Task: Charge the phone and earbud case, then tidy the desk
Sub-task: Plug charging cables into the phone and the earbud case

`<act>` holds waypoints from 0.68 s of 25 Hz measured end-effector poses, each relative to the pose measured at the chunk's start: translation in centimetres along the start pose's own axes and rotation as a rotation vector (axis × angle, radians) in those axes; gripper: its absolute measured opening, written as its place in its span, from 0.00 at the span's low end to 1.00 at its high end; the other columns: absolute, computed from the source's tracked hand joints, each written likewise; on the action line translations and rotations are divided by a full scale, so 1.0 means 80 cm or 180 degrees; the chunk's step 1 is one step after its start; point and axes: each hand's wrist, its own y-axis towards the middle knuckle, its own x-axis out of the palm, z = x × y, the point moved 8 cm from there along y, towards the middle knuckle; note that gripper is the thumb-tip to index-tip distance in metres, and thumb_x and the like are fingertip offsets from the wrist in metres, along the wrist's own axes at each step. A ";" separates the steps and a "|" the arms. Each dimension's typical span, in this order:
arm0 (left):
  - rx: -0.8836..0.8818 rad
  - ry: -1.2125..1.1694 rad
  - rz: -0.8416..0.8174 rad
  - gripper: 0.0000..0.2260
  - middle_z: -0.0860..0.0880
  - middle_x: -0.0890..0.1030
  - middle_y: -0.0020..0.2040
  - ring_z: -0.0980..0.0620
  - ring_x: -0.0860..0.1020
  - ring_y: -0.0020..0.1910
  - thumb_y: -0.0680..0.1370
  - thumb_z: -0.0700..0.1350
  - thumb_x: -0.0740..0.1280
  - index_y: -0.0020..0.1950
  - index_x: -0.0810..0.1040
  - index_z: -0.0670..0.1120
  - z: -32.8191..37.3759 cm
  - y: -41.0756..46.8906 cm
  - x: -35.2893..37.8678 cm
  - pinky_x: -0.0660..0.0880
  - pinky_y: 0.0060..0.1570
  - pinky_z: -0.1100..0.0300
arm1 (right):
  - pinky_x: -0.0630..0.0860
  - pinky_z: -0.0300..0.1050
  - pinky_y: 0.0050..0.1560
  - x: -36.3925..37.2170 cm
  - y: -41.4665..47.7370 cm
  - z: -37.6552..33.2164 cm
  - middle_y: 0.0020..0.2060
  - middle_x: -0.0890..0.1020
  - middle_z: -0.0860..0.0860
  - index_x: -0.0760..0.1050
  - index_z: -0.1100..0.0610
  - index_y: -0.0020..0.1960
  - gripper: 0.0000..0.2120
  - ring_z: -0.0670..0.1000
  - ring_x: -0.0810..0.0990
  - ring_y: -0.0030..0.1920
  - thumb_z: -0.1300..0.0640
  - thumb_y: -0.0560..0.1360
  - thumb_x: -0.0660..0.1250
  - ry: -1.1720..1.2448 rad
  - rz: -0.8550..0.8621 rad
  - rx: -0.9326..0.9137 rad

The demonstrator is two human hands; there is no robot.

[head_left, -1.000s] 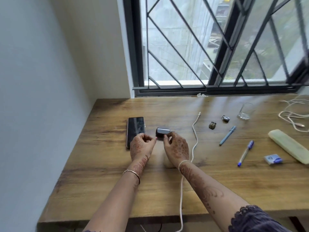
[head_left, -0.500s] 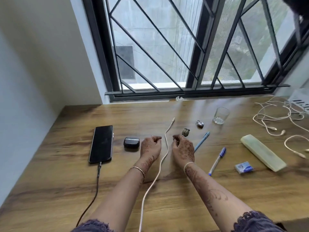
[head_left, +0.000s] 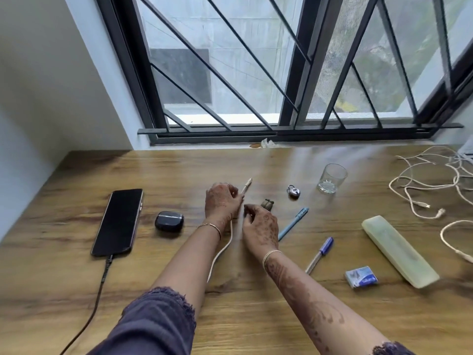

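Colours and patterns, placed from the left hand's (head_left: 222, 201) grip on the cable:

- Charging cable (head_left: 225, 245), in the grip: cream-white.
- Left hand and right hand (head_left: 261, 228): reddish-brown henna motifs, running up the right forearm.
- Bangle (head_left: 211, 226), left wrist: gold.
- Sleeves (head_left: 158, 321): dusky purple, lace-edged.
- Phone (head_left: 118, 221), far left of the grip: black, with a black cord (head_left: 98, 293).
- Earbud case (head_left: 169, 221), left of the grip: glossy black, silvery band.
- Pen (head_left: 294, 222), right of the grip: light blue.
- Second pen (head_left: 321, 253), further right: clear barrel, dark blue cap.
- Long case (head_left: 399, 249), far right: translucent pale yellow-green.
- Small packet (head_left: 361, 277): blue and white.
- Desk (head_left: 179, 170): warm brown wood grain.
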 end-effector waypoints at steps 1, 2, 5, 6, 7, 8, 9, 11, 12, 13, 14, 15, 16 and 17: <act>-0.0021 0.0056 0.0019 0.10 0.45 0.84 0.50 0.46 0.79 0.54 0.72 0.52 0.70 0.48 0.85 0.49 0.002 0.002 0.002 0.73 0.58 0.58 | 0.74 0.42 0.60 0.000 0.002 0.001 0.54 0.84 0.52 0.79 0.54 0.59 0.15 0.52 0.80 0.56 0.59 0.76 0.61 0.0014 -0.0006 -0.0003; -0.0038 0.0087 0.0041 0.09 0.45 0.83 0.51 0.46 0.79 0.54 0.72 0.51 0.70 0.47 0.85 0.49 0.002 0.003 0.004 0.73 0.57 0.58 | 0.74 0.42 0.60 -0.001 0.003 0.002 0.54 0.84 0.52 0.80 0.54 0.59 0.15 0.52 0.80 0.56 0.59 0.76 0.61 0.0027 -0.0008 -0.0002; -0.0185 -0.0023 0.0013 0.07 0.46 0.84 0.49 0.48 0.81 0.52 0.72 0.48 0.69 0.46 0.85 0.49 -0.003 0.000 0.004 0.74 0.53 0.60 | 0.72 0.40 0.60 -0.003 0.003 0.007 0.54 0.84 0.51 0.80 0.54 0.59 0.14 0.51 0.80 0.57 0.59 0.76 0.61 0.0042 -0.0032 0.0012; -0.0221 -0.0115 0.0000 0.06 0.46 0.85 0.47 0.48 0.81 0.51 0.72 0.47 0.69 0.46 0.85 0.49 -0.007 -0.004 0.001 0.75 0.52 0.60 | 0.72 0.40 0.60 -0.003 0.003 0.007 0.55 0.84 0.51 0.80 0.54 0.59 0.14 0.52 0.80 0.57 0.59 0.76 0.61 0.0034 -0.0050 0.0006; -0.0255 -0.0227 -0.0032 0.06 0.46 0.85 0.47 0.49 0.81 0.51 0.72 0.47 0.69 0.45 0.84 0.48 -0.010 -0.009 -0.001 0.75 0.52 0.61 | 0.72 0.40 0.60 -0.003 0.004 0.007 0.55 0.83 0.52 0.80 0.54 0.59 0.14 0.52 0.79 0.58 0.59 0.76 0.61 0.0024 -0.0063 0.0010; -0.0256 -0.0314 -0.0083 0.06 0.46 0.85 0.46 0.49 0.81 0.50 0.73 0.47 0.69 0.46 0.84 0.47 -0.012 -0.013 -0.002 0.74 0.51 0.62 | 0.72 0.40 0.60 -0.003 0.005 0.009 0.55 0.83 0.52 0.80 0.55 0.59 0.14 0.52 0.79 0.58 0.59 0.76 0.61 0.0018 -0.0066 0.0030; -0.0281 -0.0368 -0.0142 0.06 0.47 0.85 0.47 0.49 0.81 0.50 0.73 0.47 0.69 0.46 0.83 0.47 -0.015 -0.021 -0.006 0.72 0.49 0.63 | 0.72 0.40 0.60 -0.002 0.005 0.009 0.55 0.83 0.52 0.80 0.55 0.59 0.14 0.53 0.79 0.58 0.59 0.76 0.61 0.0024 -0.0068 0.0045; -0.0332 -0.0450 -0.0183 0.06 0.48 0.84 0.47 0.50 0.79 0.48 0.74 0.47 0.68 0.47 0.81 0.47 -0.022 -0.036 -0.016 0.69 0.47 0.65 | 0.72 0.40 0.59 0.001 0.004 0.007 0.54 0.84 0.53 0.80 0.55 0.59 0.14 0.53 0.80 0.57 0.60 0.76 0.62 0.0040 -0.0113 0.0019; -0.0410 -0.0608 -0.0187 0.05 0.47 0.83 0.46 0.50 0.79 0.45 0.74 0.46 0.67 0.48 0.79 0.47 -0.030 -0.045 -0.022 0.71 0.46 0.64 | 0.72 0.40 0.59 0.004 -0.001 0.002 0.54 0.84 0.53 0.80 0.55 0.58 0.14 0.53 0.80 0.57 0.60 0.76 0.62 0.0053 -0.0174 -0.0058; -0.0528 -0.0911 -0.0228 0.04 0.46 0.83 0.45 0.50 0.80 0.41 0.74 0.45 0.66 0.47 0.76 0.47 -0.042 -0.057 -0.030 0.75 0.45 0.61 | 0.72 0.39 0.58 0.009 -0.008 -0.008 0.53 0.84 0.52 0.80 0.55 0.58 0.14 0.53 0.80 0.57 0.60 0.76 0.62 0.0068 -0.0250 -0.0154; -0.0644 -0.1316 -0.0325 0.03 0.45 0.83 0.42 0.50 0.81 0.34 0.75 0.43 0.65 0.48 0.73 0.46 -0.048 -0.065 -0.027 0.79 0.41 0.57 | 0.71 0.38 0.58 0.012 -0.009 -0.010 0.54 0.84 0.52 0.81 0.55 0.58 0.13 0.52 0.80 0.57 0.60 0.76 0.62 0.0079 -0.0284 -0.0192; -0.0764 -0.1647 -0.0441 0.03 0.45 0.82 0.39 0.51 0.80 0.28 0.77 0.41 0.64 0.48 0.71 0.45 -0.053 -0.073 -0.024 0.81 0.35 0.56 | 0.71 0.38 0.59 0.014 -0.008 -0.010 0.54 0.84 0.51 0.80 0.55 0.58 0.13 0.52 0.80 0.57 0.60 0.76 0.63 0.0088 -0.0316 -0.0204; -0.0835 -0.1895 -0.0515 0.03 0.45 0.80 0.36 0.53 0.78 0.23 0.78 0.40 0.63 0.50 0.70 0.44 -0.059 -0.081 -0.023 0.80 0.29 0.58 | 0.71 0.38 0.59 0.018 -0.008 -0.012 0.55 0.84 0.51 0.80 0.55 0.58 0.13 0.51 0.80 0.57 0.59 0.76 0.63 0.0092 -0.0360 -0.0228; -0.0883 -0.2015 -0.0540 0.03 0.45 0.79 0.35 0.55 0.77 0.21 0.79 0.40 0.62 0.51 0.70 0.43 -0.066 -0.091 -0.026 0.78 0.25 0.60 | 0.71 0.38 0.60 0.022 -0.011 -0.014 0.55 0.83 0.51 0.80 0.54 0.59 0.13 0.51 0.80 0.57 0.59 0.76 0.64 0.0098 -0.0415 -0.0249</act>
